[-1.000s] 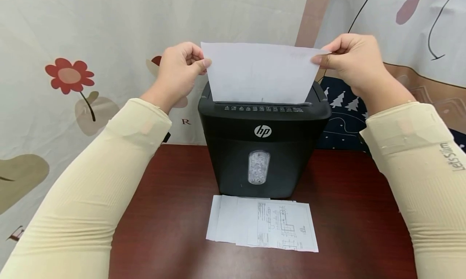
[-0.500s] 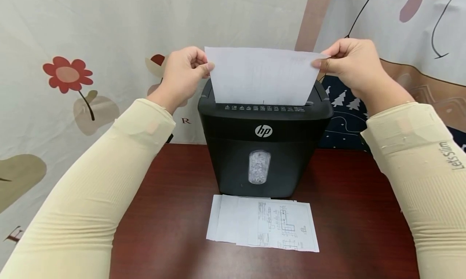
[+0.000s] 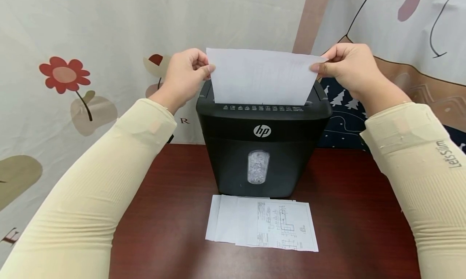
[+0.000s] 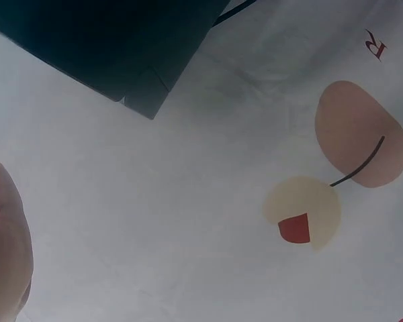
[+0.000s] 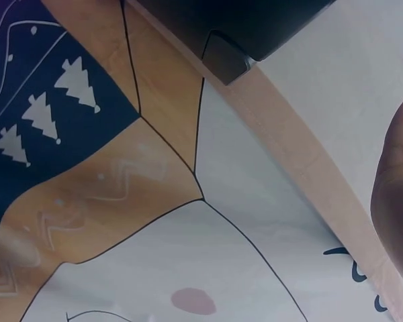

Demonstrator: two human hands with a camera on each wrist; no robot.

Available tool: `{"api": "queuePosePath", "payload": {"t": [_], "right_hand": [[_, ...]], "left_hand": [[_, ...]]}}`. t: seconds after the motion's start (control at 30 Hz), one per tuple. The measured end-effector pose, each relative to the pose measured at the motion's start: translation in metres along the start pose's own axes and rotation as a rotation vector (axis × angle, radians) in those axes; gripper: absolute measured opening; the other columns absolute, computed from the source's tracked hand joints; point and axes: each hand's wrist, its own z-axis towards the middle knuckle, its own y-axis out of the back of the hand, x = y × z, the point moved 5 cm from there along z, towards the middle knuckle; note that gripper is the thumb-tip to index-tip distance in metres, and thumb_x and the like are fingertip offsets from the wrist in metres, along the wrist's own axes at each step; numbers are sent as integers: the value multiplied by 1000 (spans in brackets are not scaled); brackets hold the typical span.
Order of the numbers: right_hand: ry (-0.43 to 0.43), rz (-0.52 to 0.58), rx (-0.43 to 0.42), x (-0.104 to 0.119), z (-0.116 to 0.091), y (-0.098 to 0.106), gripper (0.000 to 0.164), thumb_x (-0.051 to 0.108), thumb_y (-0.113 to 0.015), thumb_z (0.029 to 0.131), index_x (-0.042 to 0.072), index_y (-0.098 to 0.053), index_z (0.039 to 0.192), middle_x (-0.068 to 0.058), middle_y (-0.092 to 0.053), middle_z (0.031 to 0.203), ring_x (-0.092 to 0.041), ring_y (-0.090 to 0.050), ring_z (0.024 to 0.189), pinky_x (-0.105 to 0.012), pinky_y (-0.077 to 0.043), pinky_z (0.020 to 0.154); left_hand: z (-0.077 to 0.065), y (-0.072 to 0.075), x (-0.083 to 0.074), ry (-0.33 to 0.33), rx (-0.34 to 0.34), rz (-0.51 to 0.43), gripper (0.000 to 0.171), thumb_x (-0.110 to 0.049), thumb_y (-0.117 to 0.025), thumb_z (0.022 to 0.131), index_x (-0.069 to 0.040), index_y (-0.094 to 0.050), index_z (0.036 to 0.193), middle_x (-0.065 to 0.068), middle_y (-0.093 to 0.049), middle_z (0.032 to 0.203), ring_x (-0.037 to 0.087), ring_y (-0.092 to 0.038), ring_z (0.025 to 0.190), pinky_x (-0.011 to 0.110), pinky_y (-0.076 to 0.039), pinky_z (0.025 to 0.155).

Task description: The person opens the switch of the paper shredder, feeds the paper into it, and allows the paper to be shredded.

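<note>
A white sheet of paper (image 3: 260, 79) stands upright with its lower edge in the slot of a black HP paper shredder (image 3: 222, 149). At the sheet's upper left corner, my left hand (image 3: 185, 75) pinches it between thumb and fingers. My right hand (image 3: 351, 68) pinches the opposite upper corner, which bends slightly outward. Only part of the left hand (image 4: 7, 248) enters the left wrist view, at its left edge. The right wrist view catches a bit of the right hand (image 5: 395, 188) at its right edge; the sheet cannot be made out in either.
Several papers (image 3: 233, 220), one printed with a technical drawing, lie on the dark red table (image 3: 164, 230) in front of the shredder. Its window (image 3: 258, 168) shows shredded bits. A patterned curtain (image 3: 120, 36) hangs close behind.
Both hands have come down slightly with the sheet, and a little less of it stands above the slot. A small mark near its lower edge has sunk toward the slot.
</note>
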Motion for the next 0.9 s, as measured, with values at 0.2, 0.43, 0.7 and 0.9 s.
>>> {"api": "queuePosePath", "payload": {"t": [0.2,0.43,0.7,0.9], "right_hand": [[-39,4,-3,-3,0,-1,9,13,-78,81,15,-72,75,9,-66,64,-5,-65,64,-15,-45,73],[-60,-12,2,-5,2,0,7,15,-78,81,16,-72,77,9,-66,69,-5,-65,66,-14,-47,73],[-76,24,5,-9,3,3,8,11,-78,80,14,-72,76,7,-67,71,-7,-66,64,-13,-50,69],[-78,49,-11,-10,4,5,11,6,-77,81,12,-72,74,7,-66,76,-6,-65,64,-13,-52,65]], "left_hand": [[0,-3,2,-12,8,13,10,-14,-61,95,-6,-57,90,5,-62,80,17,-58,84,25,-42,77],[2,-5,-1,-11,1,15,9,-13,-59,96,-6,-56,91,5,-62,83,18,-59,84,25,-45,79],[3,-10,-2,-22,7,-9,10,-11,-59,96,-4,-56,89,3,-61,81,20,-59,84,25,-45,78],[5,-14,-3,-36,8,-13,11,-11,-60,95,-4,-56,87,4,-61,80,15,-58,79,24,-44,74]]}}
